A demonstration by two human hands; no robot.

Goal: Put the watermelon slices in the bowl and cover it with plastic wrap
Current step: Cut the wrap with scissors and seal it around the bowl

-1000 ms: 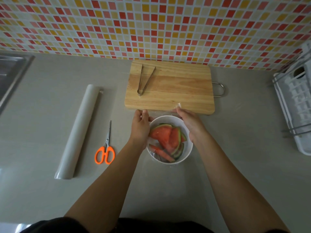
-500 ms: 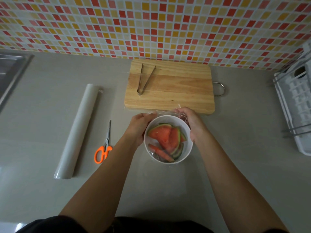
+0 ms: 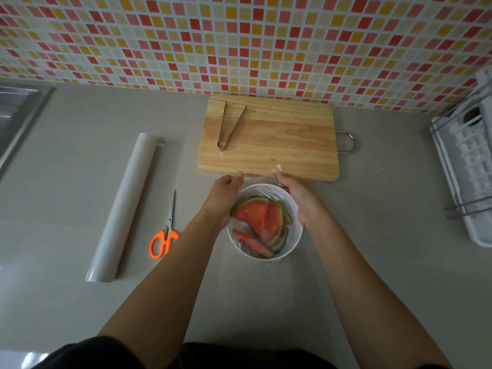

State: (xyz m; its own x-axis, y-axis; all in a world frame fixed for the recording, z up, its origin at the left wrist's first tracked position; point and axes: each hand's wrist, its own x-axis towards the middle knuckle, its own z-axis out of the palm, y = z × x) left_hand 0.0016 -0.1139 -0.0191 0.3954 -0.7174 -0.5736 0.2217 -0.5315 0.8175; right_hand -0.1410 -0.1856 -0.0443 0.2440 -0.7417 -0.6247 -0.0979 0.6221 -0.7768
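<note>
A white bowl (image 3: pixel 292 250) sits on the grey counter just in front of the cutting board. It holds several red watermelon slices (image 3: pixel 259 218) with green rinds. Clear plastic wrap (image 3: pixel 262 183) lies stretched over the bowl, bunched at the far rim. My left hand (image 3: pixel 223 197) cups the bowl's left side, fingers curled over the wrap at the far-left rim. My right hand (image 3: pixel 299 198) wraps round the right side, fingers pinching the wrap at the far rim.
A wooden cutting board (image 3: pixel 282 145) with metal tongs (image 3: pixel 228 126) lies behind the bowl. A roll of plastic wrap (image 3: pixel 123 206) and orange-handled scissors (image 3: pixel 165 233) lie to the left. A white dish rack (image 3: pixel 468 169) stands at the right, a sink (image 3: pixel 13 113) at the far left.
Both hands have slid from the bowl's far rim down around its sides, pulling the wrap over the top. The bowl has stayed in place.
</note>
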